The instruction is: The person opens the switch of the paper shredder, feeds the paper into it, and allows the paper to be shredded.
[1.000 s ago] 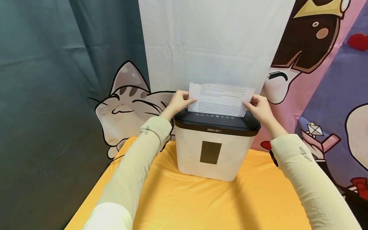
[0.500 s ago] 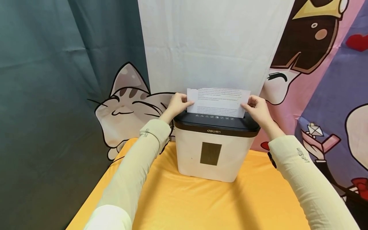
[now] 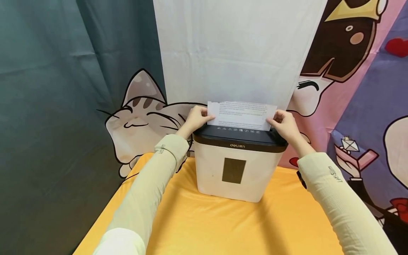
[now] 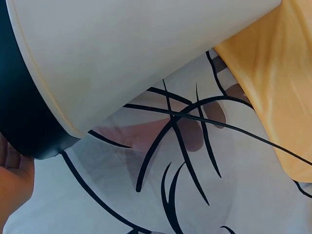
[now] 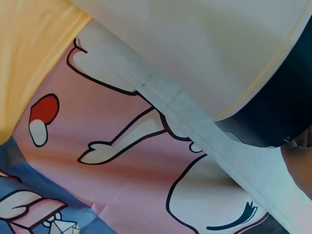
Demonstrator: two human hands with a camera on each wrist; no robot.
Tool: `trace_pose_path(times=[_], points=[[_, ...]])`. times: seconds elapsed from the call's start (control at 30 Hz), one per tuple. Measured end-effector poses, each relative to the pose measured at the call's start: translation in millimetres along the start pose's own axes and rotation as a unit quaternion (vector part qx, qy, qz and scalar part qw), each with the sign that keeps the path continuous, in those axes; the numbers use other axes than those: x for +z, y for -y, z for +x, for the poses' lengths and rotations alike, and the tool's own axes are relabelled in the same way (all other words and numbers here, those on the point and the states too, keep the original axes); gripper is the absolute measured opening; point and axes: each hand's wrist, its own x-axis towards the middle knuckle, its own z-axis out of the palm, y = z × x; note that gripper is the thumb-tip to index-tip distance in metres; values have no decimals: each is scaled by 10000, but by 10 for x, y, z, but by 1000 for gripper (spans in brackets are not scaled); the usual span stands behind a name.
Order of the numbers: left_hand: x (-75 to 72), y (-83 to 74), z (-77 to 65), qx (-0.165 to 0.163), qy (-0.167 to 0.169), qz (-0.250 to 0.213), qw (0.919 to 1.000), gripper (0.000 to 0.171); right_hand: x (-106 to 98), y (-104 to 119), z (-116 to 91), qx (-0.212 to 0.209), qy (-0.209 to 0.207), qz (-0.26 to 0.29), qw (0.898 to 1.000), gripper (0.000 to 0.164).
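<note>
A printed sheet of paper (image 3: 239,114) with a ragged top edge stands upright in the slot of a paper shredder (image 3: 210,166). My left hand (image 3: 197,119) pinches the sheet's left edge between thumb and fingers. At the opposite edge my right hand (image 3: 283,124) pinches it the same way. Both hands are just above the shredder's black lid (image 3: 236,137); the sheet's lower part is hidden inside. In the left wrist view, part of my left hand (image 4: 17,180) shows beside the black rim. The right wrist view catches only a bit of my right hand (image 5: 298,161).
The shredder stands on a yellow cloth (image 3: 204,226) covering the table. Close behind it hang a white curtain (image 3: 236,53) and printed cartoon backdrops, with a dark green curtain (image 3: 63,106) at left. A thin black cord (image 4: 243,129) crosses the left wrist view.
The sheet has sunk lower into the shredder, so less of it shows above the lid. Both hands have come down slightly with it, still pinching its edges.
</note>
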Motion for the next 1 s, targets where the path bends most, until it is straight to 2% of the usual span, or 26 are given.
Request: trace_pose_path(times=[0.2, 0.23, 0.43, 0.7, 0.9, 1.0], points=[[-6, -8, 4, 18, 4, 73, 10000, 25, -13, -4, 8, -35, -24, -137, 9999, 16], [-19, -43, -7, -60, 46, 178, 9998, 23, -17, -8, 9, -44, -19, -189, 9998, 16], [-27, -85, -36, 34, 5, 327, 9995, 21, -23, -27, -1, -33, 22, -417, 9991, 15], [-14, -52, -72, -34, 61, 277, 9996, 20, -5, -55, -19, 40, 178, -592, 9981, 17], [0, -37, -83, 28, 7, 272, 9996, 25, -5, -73, -32, -12, 132, -647, 9978, 15], [8, -35, -91, 25, -12, 243, 9997, 22, 3, -76, -36, -41, 109, -671, 9977, 14]])
